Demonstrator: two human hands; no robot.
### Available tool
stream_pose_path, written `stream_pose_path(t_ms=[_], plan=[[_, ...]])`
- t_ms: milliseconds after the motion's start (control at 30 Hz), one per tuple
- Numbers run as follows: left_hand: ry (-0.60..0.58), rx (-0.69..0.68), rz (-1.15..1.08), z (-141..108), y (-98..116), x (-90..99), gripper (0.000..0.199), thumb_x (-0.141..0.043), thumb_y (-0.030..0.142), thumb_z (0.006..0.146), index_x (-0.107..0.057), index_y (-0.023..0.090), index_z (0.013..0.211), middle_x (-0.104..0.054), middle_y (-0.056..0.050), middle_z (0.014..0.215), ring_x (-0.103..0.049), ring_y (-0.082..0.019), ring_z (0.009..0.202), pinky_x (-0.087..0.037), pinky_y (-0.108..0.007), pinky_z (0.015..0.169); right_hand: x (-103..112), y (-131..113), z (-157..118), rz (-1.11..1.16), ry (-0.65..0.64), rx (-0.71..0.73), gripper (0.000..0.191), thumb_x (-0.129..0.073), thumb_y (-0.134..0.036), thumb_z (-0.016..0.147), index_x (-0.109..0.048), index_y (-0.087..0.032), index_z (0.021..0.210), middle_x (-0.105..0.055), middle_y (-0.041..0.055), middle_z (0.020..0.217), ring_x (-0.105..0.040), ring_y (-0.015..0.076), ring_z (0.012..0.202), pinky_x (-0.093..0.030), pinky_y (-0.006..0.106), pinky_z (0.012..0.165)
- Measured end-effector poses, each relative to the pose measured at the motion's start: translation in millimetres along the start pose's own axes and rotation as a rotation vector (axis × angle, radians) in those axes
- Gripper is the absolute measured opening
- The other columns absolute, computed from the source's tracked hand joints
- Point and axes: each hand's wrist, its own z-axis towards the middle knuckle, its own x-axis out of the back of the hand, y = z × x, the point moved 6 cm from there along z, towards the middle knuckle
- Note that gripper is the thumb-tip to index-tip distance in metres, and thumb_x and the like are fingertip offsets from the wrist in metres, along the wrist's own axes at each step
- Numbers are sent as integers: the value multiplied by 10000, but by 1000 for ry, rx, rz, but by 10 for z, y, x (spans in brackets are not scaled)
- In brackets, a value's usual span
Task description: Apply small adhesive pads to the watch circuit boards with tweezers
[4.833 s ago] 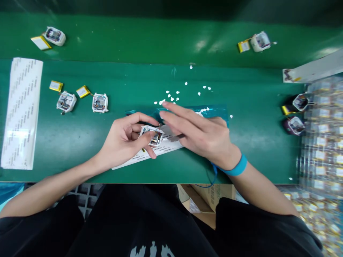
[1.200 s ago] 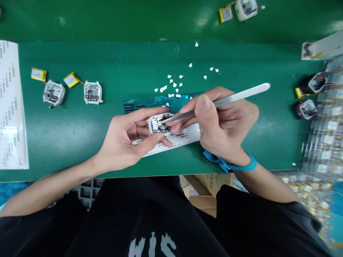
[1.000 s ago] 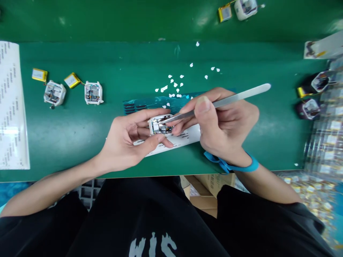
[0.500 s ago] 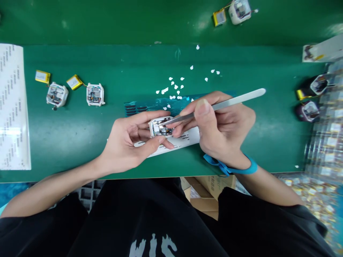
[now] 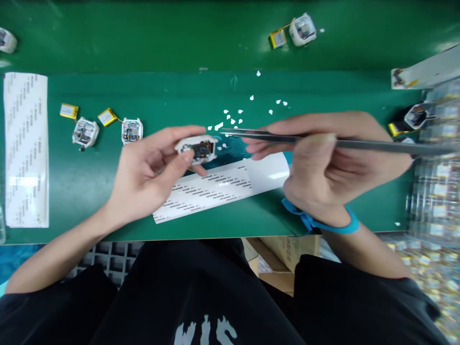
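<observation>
My left hand [image 5: 154, 167] grips a small white device housing [image 5: 197, 148] by its edges, its open face showing dark parts and circuitry. In my right hand [image 5: 319, 163] are metal tweezers [image 5: 287, 138], pinched between thumb and fingers and pointing left. Their tips are to the right of the housing, apart from it, near small white round stickers [image 5: 225, 111] scattered on the green mat. Beneath both hands lies a printed white sheet [image 5: 204, 191]. A blue band [image 5: 338, 227] circles my right wrist.
Two white housings [image 5: 85, 132] with yellow batteries [image 5: 69, 111] sit at the left, beside another printed sheet [image 5: 26, 153]. One more housing [image 5: 303, 29] is at the top. Dark housings [image 5: 417, 116] and stacked clear trays [image 5: 434, 182] stand at the right, near a white box [image 5: 427, 69].
The tweezers have come out of the housing and moved away from it. My left hand has shifted left and up with the housing, uncovering more of the printed sheet. The view has shifted slightly.
</observation>
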Motion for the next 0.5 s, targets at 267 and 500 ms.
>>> stream_pose_path(t_ms=[267, 500], plan=[[23, -156, 536, -84, -178, 267, 186, -532, 277, 1008, -678, 233, 1114, -730, -39, 927, -624, -155, 693, -476, -294, 632, -279, -17, 268, -110, -293, 264, 172, -586, -217, 994, -753, -214, 1036, -779, 19, 1065, -719, 181, 952, -570, 365, 867], [-99, -274, 631, -114, -180, 64, 237, -496, 137, 965, -638, 201, 1144, -723, -93, 1070, -676, -243, 1045, -538, -343, 877, -352, 120, 237, -113, -316, 246, 189, -585, -239, 997, -754, -223, 1081, -779, 8, 1063, -721, 187, 970, -579, 356, 873]])
